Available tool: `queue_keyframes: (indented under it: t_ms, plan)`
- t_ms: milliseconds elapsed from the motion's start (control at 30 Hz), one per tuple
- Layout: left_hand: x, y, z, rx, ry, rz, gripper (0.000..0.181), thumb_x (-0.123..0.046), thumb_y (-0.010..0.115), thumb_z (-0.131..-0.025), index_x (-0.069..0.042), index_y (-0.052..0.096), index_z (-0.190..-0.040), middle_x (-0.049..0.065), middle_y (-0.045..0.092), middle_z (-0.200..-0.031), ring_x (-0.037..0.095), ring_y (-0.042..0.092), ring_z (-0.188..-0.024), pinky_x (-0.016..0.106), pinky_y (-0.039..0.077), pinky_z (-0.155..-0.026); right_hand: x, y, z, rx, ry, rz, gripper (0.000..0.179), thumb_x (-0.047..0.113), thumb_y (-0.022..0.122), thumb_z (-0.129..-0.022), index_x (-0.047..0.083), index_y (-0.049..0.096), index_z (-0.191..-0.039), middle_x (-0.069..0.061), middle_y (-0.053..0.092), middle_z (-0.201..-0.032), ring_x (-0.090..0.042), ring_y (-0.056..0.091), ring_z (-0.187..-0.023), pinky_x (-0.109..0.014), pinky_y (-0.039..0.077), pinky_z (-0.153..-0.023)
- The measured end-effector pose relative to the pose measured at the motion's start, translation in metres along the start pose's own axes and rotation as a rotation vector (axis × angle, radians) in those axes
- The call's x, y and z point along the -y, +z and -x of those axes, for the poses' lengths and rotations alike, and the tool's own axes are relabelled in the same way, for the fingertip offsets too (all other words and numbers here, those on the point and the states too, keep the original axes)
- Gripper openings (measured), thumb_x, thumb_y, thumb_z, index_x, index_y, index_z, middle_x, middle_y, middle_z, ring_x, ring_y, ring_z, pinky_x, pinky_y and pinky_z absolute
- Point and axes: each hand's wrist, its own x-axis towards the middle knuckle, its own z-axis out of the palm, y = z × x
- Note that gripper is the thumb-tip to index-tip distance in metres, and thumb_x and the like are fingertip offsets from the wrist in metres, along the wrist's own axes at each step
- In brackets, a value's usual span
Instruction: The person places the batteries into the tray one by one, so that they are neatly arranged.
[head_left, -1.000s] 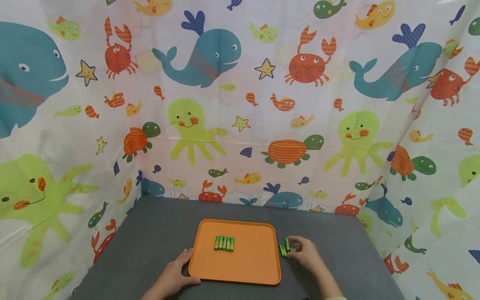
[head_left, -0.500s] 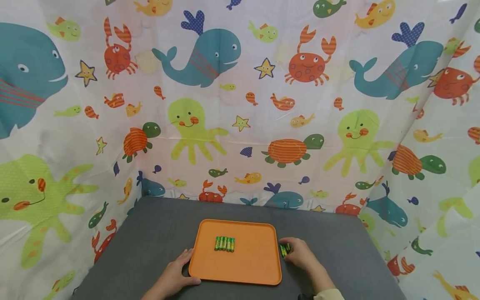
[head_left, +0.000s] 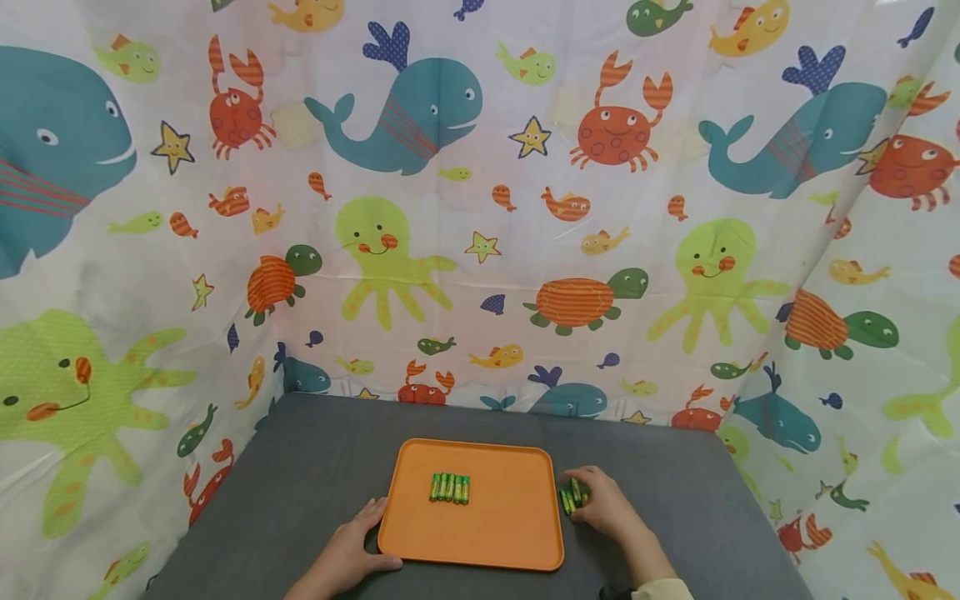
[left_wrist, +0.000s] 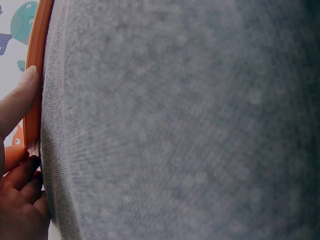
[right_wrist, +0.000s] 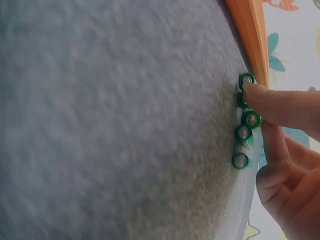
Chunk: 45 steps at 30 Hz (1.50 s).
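An orange tray [head_left: 498, 525] lies on the grey table. Several green batteries [head_left: 450, 488] stand side by side in a row on it, left of its middle. My left hand [head_left: 348, 546] holds the tray's front left corner, the thumb along the front edge and the fingers at the left side. Just beyond the tray's right edge lies a small cluster of green batteries [head_left: 567, 502]. My right hand [head_left: 607, 504] pinches one battery [head_left: 577, 490] there between thumb and index finger. In the right wrist view, the thumb covers part of the battery ends [right_wrist: 243, 132].
Grey cloth covers the table [head_left: 337, 450] around the tray. A curtain [head_left: 480, 333] printed with sea animals hangs behind the table and along both sides. A dark band [head_left: 615, 592] shows at the right wrist, by a light sleeve [head_left: 662, 590].
My right hand closed in leftward over the loose batteries beside the tray, then shifted slightly, showing more of them. The left hand, the tray and its row of batteries stay put.
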Motion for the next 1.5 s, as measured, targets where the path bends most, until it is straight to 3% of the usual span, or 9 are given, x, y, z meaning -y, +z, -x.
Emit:
queue_keyframes:
  t_ms: [167, 300, 500, 733, 933, 1000, 1067, 1267, 1500]
  plan:
    - [0.0, 0.0, -0.001, 0.001, -0.007, -0.002, 0.117, -0.057, 0.09, -0.062, -0.006, 0.04, -0.156, 0.023, 0.032, -0.161, 0.049, 0.028, -0.148, 0.072, 0.03, -0.108, -0.009, -0.002, 0.0, -0.032, -0.037, -0.024, 0.055, 0.012, 0.088, -0.076, 0.005, 0.068, -0.127, -0.015, 0.064, -0.128, -0.04, 0.06, -0.121, -0.058, 0.049, -0.1]
    - [0.001, 0.0, -0.001, -0.005, -0.01, -0.009, 0.117, -0.057, 0.09, -0.062, -0.008, 0.04, -0.156, 0.022, 0.033, -0.162, 0.048, 0.028, -0.148, 0.072, 0.031, -0.107, -0.013, -0.002, -0.001, -0.056, -0.063, -0.012, 0.043, 0.01, 0.079, -0.086, 0.002, 0.068, -0.127, -0.015, 0.066, -0.127, -0.04, 0.06, -0.122, -0.058, 0.048, -0.101]
    - [0.001, 0.0, -0.001, -0.003, -0.011, -0.018, 0.118, -0.058, 0.089, -0.061, -0.009, 0.04, -0.156, 0.022, 0.033, -0.162, 0.048, 0.028, -0.148, 0.074, 0.028, -0.107, -0.016, 0.0, -0.004, -0.028, -0.049, 0.023, 0.048, -0.002, 0.078, -0.08, 0.001, 0.068, -0.126, -0.017, 0.066, -0.127, -0.042, 0.06, -0.123, -0.058, 0.047, -0.103]
    - [0.002, 0.0, -0.001, -0.005, 0.008, -0.006, 0.118, -0.057, 0.089, -0.063, -0.008, 0.038, -0.157, 0.024, 0.031, -0.162, 0.05, 0.029, -0.147, 0.072, 0.032, -0.106, -0.016, 0.0, -0.009, -0.048, -0.026, 0.015, 0.054, 0.0, 0.082, -0.077, -0.001, 0.067, -0.128, -0.019, 0.066, -0.126, -0.042, 0.06, -0.121, -0.058, 0.047, -0.102]
    - [0.001, 0.0, -0.002, -0.008, 0.019, -0.018, 0.118, -0.058, 0.089, -0.062, -0.007, 0.039, -0.156, 0.022, 0.032, -0.162, 0.048, 0.028, -0.148, 0.072, 0.03, -0.107, -0.014, -0.003, -0.007, -0.099, 0.005, 0.004, 0.057, 0.004, 0.083, -0.08, -0.001, 0.064, -0.133, -0.018, 0.064, -0.126, -0.02, 0.064, -0.081, -0.038, 0.055, -0.072]
    - [0.001, 0.0, -0.002, -0.007, 0.021, -0.017, 0.118, -0.058, 0.089, -0.062, -0.006, 0.039, -0.156, 0.022, 0.032, -0.162, 0.048, 0.028, -0.148, 0.073, 0.03, -0.107, -0.012, -0.005, -0.005, -0.117, 0.024, -0.045, 0.057, 0.006, 0.084, -0.08, 0.0, 0.064, -0.133, -0.015, 0.065, -0.124, -0.015, 0.062, -0.075, -0.033, 0.054, -0.067]
    - [0.0, 0.0, -0.002, -0.009, 0.014, -0.015, 0.118, -0.057, 0.089, -0.063, -0.006, 0.039, -0.156, 0.022, 0.033, -0.162, 0.048, 0.028, -0.148, 0.073, 0.029, -0.107, -0.01, -0.006, -0.004, -0.135, 0.044, -0.131, 0.057, 0.007, 0.086, -0.079, 0.001, 0.065, -0.132, -0.011, 0.066, -0.118, -0.015, 0.067, -0.083, -0.033, 0.057, -0.07]
    - [-0.003, 0.0, 0.001, -0.018, -0.002, -0.02, 0.116, -0.055, 0.09, -0.063, -0.008, 0.039, -0.156, 0.021, 0.033, -0.162, 0.047, 0.029, -0.148, 0.075, 0.027, -0.107, -0.002, -0.008, -0.001, -0.112, 0.003, -0.456, 0.059, 0.011, 0.085, -0.081, 0.0, 0.062, -0.134, -0.019, 0.072, -0.116, -0.03, 0.072, -0.103, -0.03, 0.061, -0.075]
    - [-0.005, 0.0, 0.002, -0.019, -0.007, -0.012, 0.116, -0.054, 0.091, -0.063, -0.008, 0.039, -0.156, 0.021, 0.033, -0.162, 0.047, 0.029, -0.148, 0.074, 0.029, -0.107, 0.026, -0.008, -0.001, -0.046, -0.036, -0.58, 0.058, 0.012, 0.081, -0.086, -0.001, 0.059, -0.138, -0.025, 0.067, -0.126, -0.028, 0.07, -0.11, -0.03, 0.061, -0.08]
